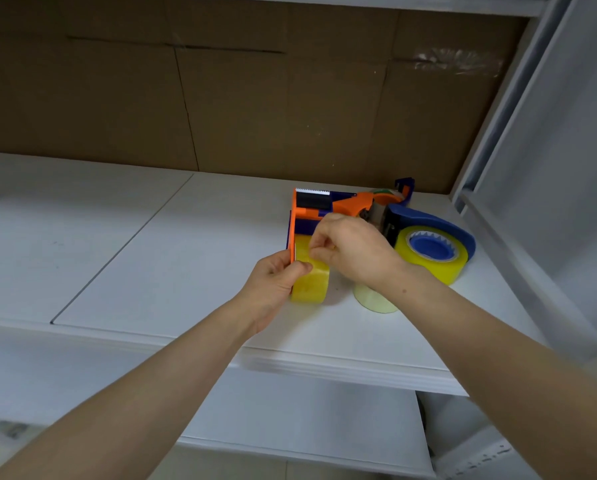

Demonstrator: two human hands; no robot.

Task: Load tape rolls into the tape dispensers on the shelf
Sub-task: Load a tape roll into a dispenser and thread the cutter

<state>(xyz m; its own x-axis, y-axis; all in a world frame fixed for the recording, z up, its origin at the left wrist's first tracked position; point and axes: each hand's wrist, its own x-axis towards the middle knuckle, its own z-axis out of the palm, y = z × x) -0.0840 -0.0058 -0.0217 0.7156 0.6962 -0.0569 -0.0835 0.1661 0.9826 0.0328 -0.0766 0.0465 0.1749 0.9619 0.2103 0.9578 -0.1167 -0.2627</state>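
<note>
While upright, yellow tape roll (312, 285)

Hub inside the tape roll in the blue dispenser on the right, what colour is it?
Blue. The hub shows best in the head view, ringed by the yellowish roll.

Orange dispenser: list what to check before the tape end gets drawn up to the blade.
1. Yellow roll seated on the orange dispenser hub: cannot tell, the hub is hidden.
2. Left hand grips the roll to steady it: ok.
3. Right hand pinches at the roll's top; tape end lifted free: cannot tell.
4. Serrated blade uncovered: ok.
5. Blue dispenser already carries its own loaded roll: ok.
</note>
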